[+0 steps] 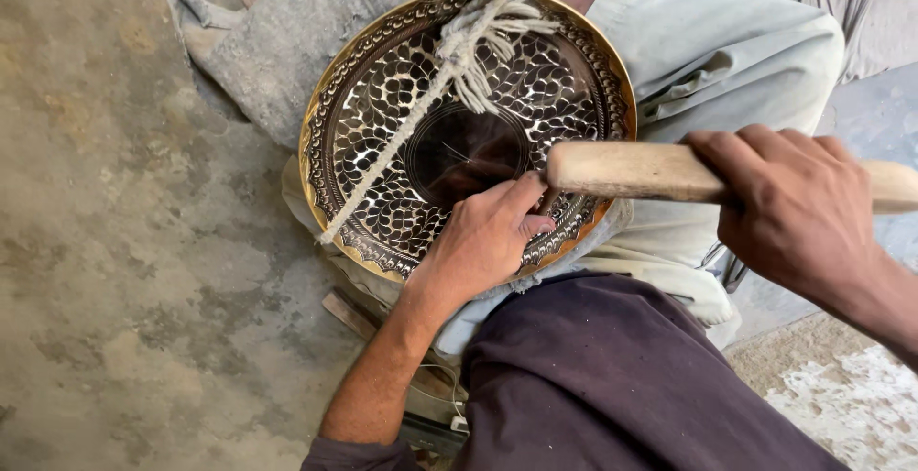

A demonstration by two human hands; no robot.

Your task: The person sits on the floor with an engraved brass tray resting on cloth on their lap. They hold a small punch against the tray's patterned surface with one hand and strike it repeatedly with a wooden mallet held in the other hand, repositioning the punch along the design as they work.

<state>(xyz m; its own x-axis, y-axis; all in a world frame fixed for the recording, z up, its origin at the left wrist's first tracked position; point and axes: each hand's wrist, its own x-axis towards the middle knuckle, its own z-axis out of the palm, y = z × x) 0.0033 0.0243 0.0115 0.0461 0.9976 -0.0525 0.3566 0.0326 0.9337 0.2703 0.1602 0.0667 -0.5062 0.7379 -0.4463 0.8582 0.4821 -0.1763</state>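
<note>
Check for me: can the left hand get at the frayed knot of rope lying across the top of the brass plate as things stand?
Probably yes. The left hand rests on the brass plate near its centre, and nothing lies between it and the rope knot. The wooden mallet in the right hand sits off to the side.

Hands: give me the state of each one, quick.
Left hand: closed, fingers pinched on something small against the engraved brass plate; what it holds cannot be told.
Right hand: closed, gripping the wooden mallet.
</note>
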